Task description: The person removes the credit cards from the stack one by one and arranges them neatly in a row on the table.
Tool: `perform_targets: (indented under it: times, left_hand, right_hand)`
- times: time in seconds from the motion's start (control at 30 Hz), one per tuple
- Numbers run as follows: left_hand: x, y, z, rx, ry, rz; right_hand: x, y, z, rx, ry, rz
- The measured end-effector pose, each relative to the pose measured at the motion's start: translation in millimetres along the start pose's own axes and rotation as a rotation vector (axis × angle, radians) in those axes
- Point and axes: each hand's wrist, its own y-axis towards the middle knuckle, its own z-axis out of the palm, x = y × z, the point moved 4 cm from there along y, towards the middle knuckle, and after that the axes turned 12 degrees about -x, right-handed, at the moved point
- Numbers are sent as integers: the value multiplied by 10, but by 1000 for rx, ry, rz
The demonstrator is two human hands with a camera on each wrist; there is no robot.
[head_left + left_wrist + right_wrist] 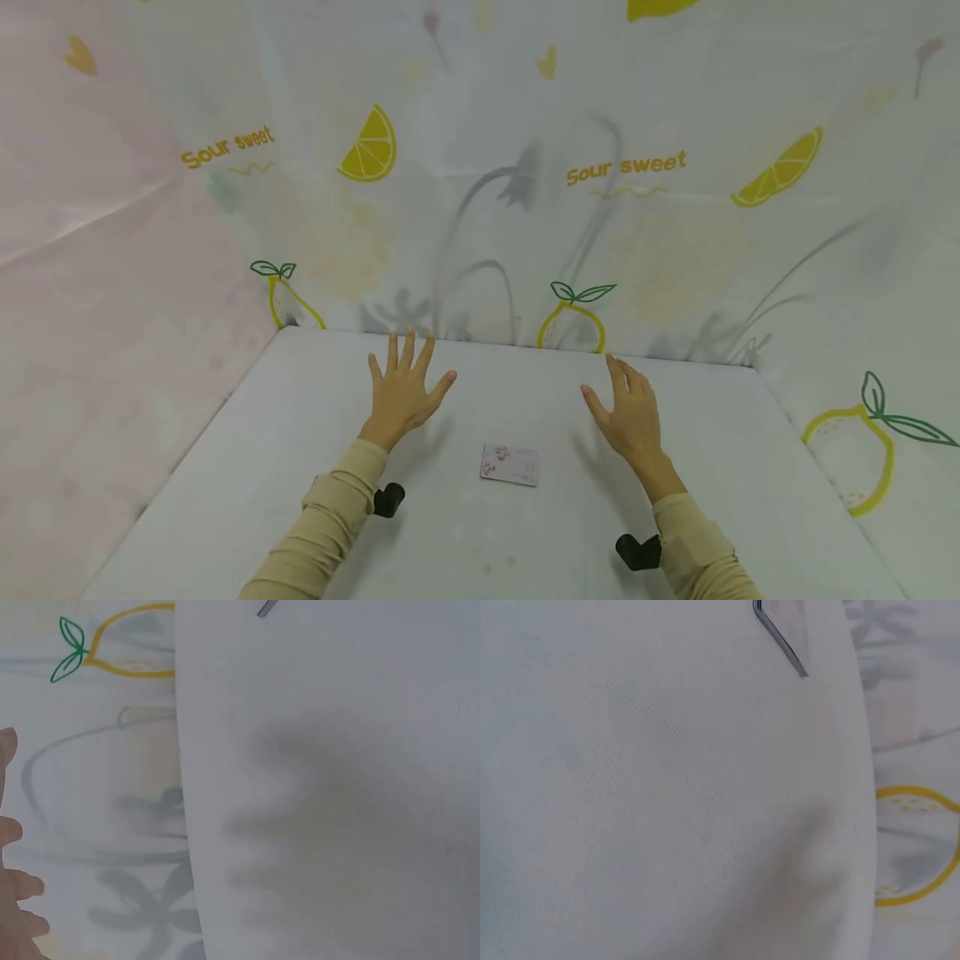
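Observation:
A small flat rectangle (510, 465), pale pink with a red floral print, lies on the white table between my two hands. Its exact kind is unclear; the right wrist view catches a corner of it with a dark grey layered edge (784, 641). Left of it and farther back, my left hand (403, 396) hovers over the table, fingers spread and holding nothing. My right hand (632, 412) is raised on the other side, its fingers extended and nothing in its grasp. Fingertips of the left hand (22, 885) show at the edge of the left wrist view.
The white tabletop (465, 542) ends at a fabric backdrop (480, 233) with lemon prints, and a pinkish fabric side (112, 333) stands at left. Black wrist-worn pieces (389, 500) stick out by both sleeves. Hand shadows fall on the table.

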Motion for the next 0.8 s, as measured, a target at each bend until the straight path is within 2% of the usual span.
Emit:
perform_targets:
  times: [0.13, 0.3, 0.57, 0.7, 0.8]
  left_hand:
    - [-14, 1, -10, -20, -10, 5]
    - [-22, -22, -2, -47, -67, 44]
    - [-71, -84, 12, -52, -254, 206]
    - [-93, -116, 70, -46, -282, 229]
    - [-119, -151, 129, -7, -308, 227]
  right_hand:
    - [4, -5, -13, -66, 80, -44]
    - [11, -24, -16, -83, 149, -61]
    - [111, -45, -8, -53, 230, -20]
    - [154, -75, 19, -14, 242, -22]
    - [190, -102, 66, 32, 258, -35]
